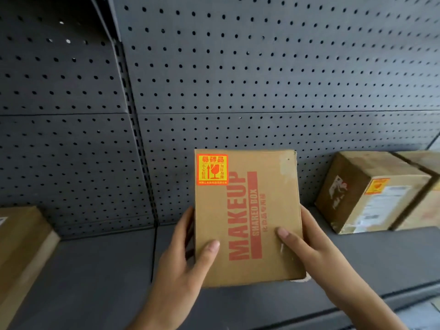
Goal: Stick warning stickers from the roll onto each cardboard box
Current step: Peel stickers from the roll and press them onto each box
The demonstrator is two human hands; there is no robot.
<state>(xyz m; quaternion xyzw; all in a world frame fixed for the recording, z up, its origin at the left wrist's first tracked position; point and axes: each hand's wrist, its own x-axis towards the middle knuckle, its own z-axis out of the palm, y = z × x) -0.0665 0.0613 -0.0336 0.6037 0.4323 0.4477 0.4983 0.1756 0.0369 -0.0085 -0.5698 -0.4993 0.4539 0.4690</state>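
Observation:
A flat cardboard box (264,210) printed with red "MAKEUP SHARED BOX" is held over the grey shelf (100,277). An orange-and-yellow warning sticker (212,169) sits on its top left corner. My left hand (183,265) grips the box's left edge, thumb on its face. My right hand (309,244) grips the right edge, thumb likewise on the face. To the right, a cardboard box (352,184) stands on the shelf with an orange sticker (376,186) next to a white label. The sticker roll is out of sight.
A grey pegboard wall (262,75) backs the shelf. Another cardboard box (21,244) lies at the left edge. A further box (423,163) sits behind the right one. The shelf's front edge (404,291) runs along the lower right.

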